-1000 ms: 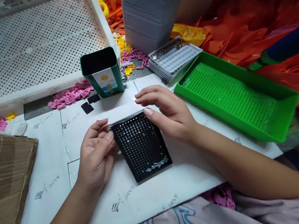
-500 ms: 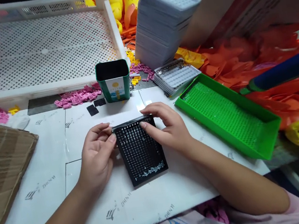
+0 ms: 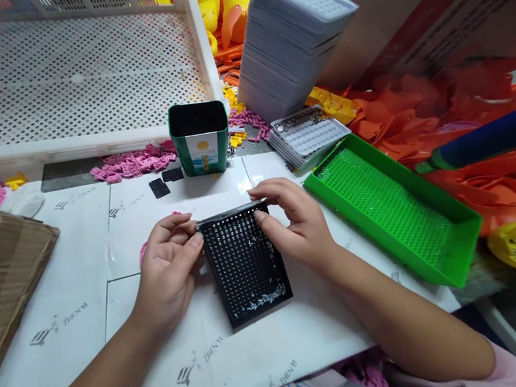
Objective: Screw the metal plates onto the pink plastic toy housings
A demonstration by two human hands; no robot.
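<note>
Between my hands is a black tray (image 3: pixel 244 266) with rows of small holes, tilted so its lower edge is toward me. Tiny silvery screws (image 3: pixel 267 297) have gathered in a heap along that edge, and many holes higher up show shiny bits. My left hand (image 3: pixel 171 258) pinches the upper left corner with thumb and fingers. My right hand (image 3: pixel 294 220) grips the upper right corner, thumb on the tray's face and fingers behind its rim. Behind the tray stands a green tin (image 3: pixel 201 140) with a dark inside. Two small black plates (image 3: pixel 159 187) lie left of the tin.
A green perforated tray (image 3: pixel 391 212) lies on the right. Beyond it are stacked white trays (image 3: pixel 293 39) and orange parts (image 3: pixel 494 184). A large white crate (image 3: pixel 85 77) with pink pieces is at the back left. A cardboard box (image 3: pixel 4 283) stands at the left edge.
The view has shifted slightly. Both hands keep their hold on the black tray, which sits a little lower and further right in view. Bits of pink now show beside my left hand.
</note>
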